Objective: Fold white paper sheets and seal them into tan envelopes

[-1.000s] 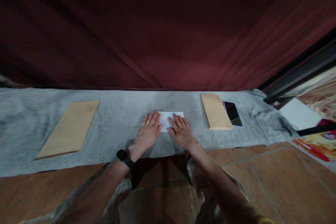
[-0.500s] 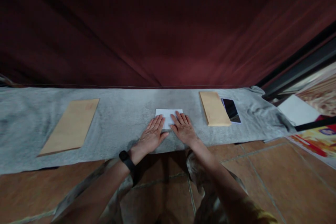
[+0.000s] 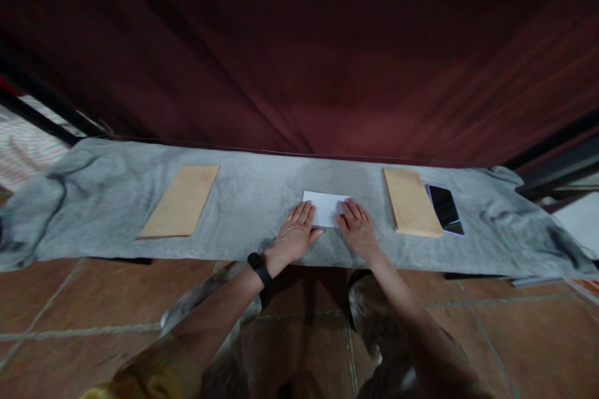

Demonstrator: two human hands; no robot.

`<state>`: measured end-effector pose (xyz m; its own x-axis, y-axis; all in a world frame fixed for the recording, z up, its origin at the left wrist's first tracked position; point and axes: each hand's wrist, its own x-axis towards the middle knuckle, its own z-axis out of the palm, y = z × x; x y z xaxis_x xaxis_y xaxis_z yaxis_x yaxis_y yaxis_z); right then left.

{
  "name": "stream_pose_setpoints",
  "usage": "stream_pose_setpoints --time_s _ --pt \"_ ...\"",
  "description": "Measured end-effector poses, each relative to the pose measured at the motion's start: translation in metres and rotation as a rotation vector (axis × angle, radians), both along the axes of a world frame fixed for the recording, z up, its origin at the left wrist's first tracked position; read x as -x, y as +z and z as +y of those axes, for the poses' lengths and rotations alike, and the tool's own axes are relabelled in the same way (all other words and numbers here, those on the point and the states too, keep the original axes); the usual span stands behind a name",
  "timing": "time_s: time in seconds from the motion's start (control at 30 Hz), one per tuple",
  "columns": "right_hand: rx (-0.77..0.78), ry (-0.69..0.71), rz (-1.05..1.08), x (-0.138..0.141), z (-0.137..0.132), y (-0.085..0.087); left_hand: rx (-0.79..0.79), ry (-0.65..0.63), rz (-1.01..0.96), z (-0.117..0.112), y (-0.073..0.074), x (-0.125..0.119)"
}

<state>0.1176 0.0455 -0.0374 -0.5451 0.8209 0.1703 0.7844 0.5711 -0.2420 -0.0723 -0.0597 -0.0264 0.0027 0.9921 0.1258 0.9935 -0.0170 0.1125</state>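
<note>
A white folded sheet of paper [image 3: 325,207] lies flat on the grey cloth, in front of me at the middle. My left hand [image 3: 297,234] rests on its left end, palm down with fingers stretched out. On its right end lies my right hand [image 3: 358,227], also flat with the fingers extended. Both palms hide the ends of the paper, and its middle shows between them. Neither hand grips anything.
A brown envelope [image 3: 182,202] lies to the left on the grey cloth [image 3: 262,199]. On the right is a stack of brown envelopes [image 3: 414,202], with a phone [image 3: 446,209] beside it. Behind the cloth hangs a dark red curtain [image 3: 299,75].
My view has turned to the left, so everything sits further right in the picture. My hands have moved a little apart on the paper, showing more of its middle.
</note>
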Motion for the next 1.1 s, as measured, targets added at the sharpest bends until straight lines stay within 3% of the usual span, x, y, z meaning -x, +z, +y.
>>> stream_pose_setpoints --time_s 0.17,0.4,0.57,0.7,0.87,0.93,1.1 --pt "0.041 -0.139 0.116 0.003 0.014 0.012 0.015 0.08 -0.039 0.01 0.01 0.002" --pt "0.245 -0.266 0.131 0.009 0.02 0.019 -0.055 0.125 -0.037 0.014 -0.002 0.006" --pt "0.37 -0.289 0.324 0.009 0.026 0.016 -0.053 0.125 -0.125 0.015 -0.006 0.007" --pt "0.455 -0.239 0.578 0.007 0.037 0.016 -0.141 0.183 -0.446 0.031 -0.003 0.017" --pt "0.693 -0.209 0.892 0.004 0.048 0.021 -0.194 0.444 -1.139 0.051 0.007 0.031" --pt "0.777 -0.194 0.979 0.004 0.047 0.023 -0.168 0.489 -1.38 0.053 0.014 0.033" --pt "0.96 -0.185 1.07 0.003 0.038 0.031 -0.061 0.443 -1.605 0.046 0.029 0.03"
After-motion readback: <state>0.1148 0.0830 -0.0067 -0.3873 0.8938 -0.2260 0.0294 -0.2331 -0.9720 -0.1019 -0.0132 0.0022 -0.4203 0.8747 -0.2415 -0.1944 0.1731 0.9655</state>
